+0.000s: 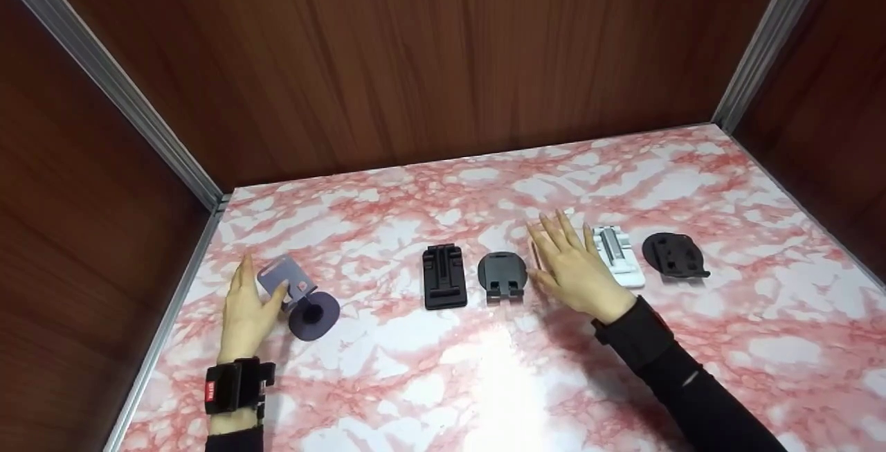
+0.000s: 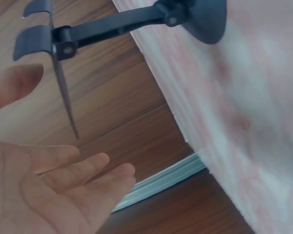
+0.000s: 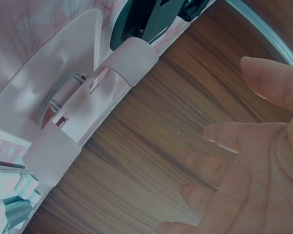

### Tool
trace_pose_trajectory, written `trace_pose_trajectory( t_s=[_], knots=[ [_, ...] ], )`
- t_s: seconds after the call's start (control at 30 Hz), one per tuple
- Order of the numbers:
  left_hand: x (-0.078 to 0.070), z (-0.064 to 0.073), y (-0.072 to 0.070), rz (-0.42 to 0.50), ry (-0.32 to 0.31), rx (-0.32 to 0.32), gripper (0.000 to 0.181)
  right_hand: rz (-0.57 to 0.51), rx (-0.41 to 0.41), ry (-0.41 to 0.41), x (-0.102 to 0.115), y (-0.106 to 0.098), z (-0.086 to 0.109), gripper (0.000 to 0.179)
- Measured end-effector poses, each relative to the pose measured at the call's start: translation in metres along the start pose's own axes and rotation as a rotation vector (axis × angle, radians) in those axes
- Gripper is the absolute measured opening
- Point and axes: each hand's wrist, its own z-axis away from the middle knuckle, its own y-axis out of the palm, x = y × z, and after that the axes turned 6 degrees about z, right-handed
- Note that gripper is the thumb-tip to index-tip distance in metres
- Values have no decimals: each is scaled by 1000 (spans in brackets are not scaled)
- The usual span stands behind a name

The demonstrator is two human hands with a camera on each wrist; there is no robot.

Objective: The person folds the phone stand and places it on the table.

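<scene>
On the left of the table an unfolded purple-grey phone stand (image 1: 287,277) rises on its round base, its plate tilted; its arm (image 2: 117,27) shows in the left wrist view. Beside the plate is my left hand (image 1: 246,317), fingers extended and thumb near the plate's lower lip; it grips nothing. Whether the thumb touches is unclear. My right hand (image 1: 578,272) hovers palm down with straight, spread fingers, between a dark grey round stand (image 1: 503,270) and a white stand (image 1: 624,258). Below it lies a pale pink phone stand (image 3: 44,63), mostly hidden in the head view.
A black rectangular phone stand (image 1: 444,282) lies folded left of the grey one. At the far right lies a black round stand (image 1: 673,255). Brown wood panels (image 1: 443,57) wall the marbled red-and-white table (image 1: 387,383) at back and sides.
</scene>
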Motion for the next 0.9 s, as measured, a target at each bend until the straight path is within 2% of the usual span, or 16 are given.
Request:
trace_pose_trajectory(
  t_s=[0.13,0.27,0.47,0.7,0.83,0.9],
  knots=[
    [6,-2,-2,70,-47,25,85,-7,4,4,0,0,0,71],
    [10,-4,-3,159,-87,15,85,-8,6,3,0,0,0,71],
    [13,-4,-3,241,-150,11,78,-13,5,5,1,0,0,72],
    [16,-6,-2,487,-211,14,67,-8,-3,3,1,0,0,71],
    [18,-7,0,609,-240,12,47,-1,-13,-3,1,1,1,71],
    [19,-8,1,639,-254,16,35,0,-16,-5,1,1,1,71]
  ],
)
